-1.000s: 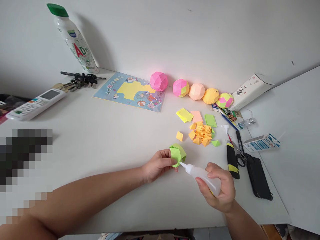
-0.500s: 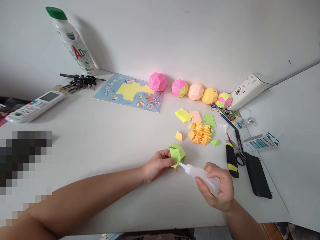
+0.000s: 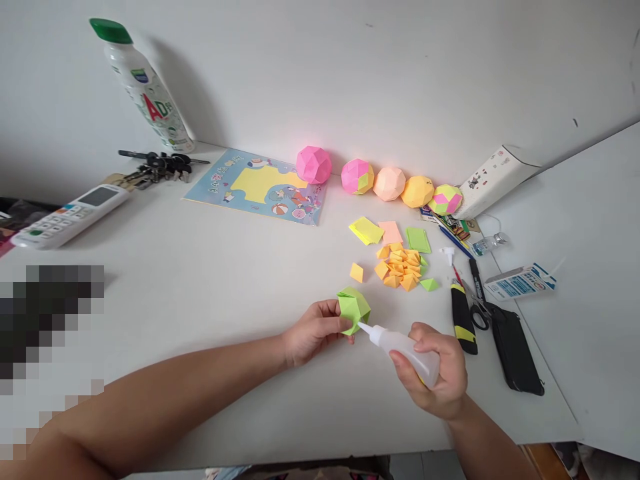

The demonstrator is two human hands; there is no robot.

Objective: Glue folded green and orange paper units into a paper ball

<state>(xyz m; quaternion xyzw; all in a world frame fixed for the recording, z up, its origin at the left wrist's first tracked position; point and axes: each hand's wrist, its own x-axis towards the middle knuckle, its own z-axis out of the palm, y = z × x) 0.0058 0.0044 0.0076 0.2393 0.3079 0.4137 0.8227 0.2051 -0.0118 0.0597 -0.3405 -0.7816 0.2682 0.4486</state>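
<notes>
A green folded paper shape [image 3: 355, 305] is pinched between the thumb and fingers of my left hand [image 3: 316, 333]. My right hand [image 3: 440, 373] is wrapped round a translucent white squeeze bottle [image 3: 407, 352], and its narrow nozzle tip meets the lower edge of the green paper shape. Just beyond lie a pile of small orange folded pieces [image 3: 399, 268], a single orange piece [image 3: 357, 272] and a green folded piece [image 3: 429, 285]. Behind them are yellow paper sheets [image 3: 366, 231], pink sheets [image 3: 391, 233] and green sheets [image 3: 417, 240].
Along the wall stand several paper balls, one pink [image 3: 314, 165], beside a white box [image 3: 495, 183]. At right are a cutter [image 3: 464, 319], scissors [image 3: 481, 317] and a black pouch [image 3: 517, 348]. A remote [image 3: 73, 215], keys [image 3: 157, 167] and bottle [image 3: 147, 90] occupy the left.
</notes>
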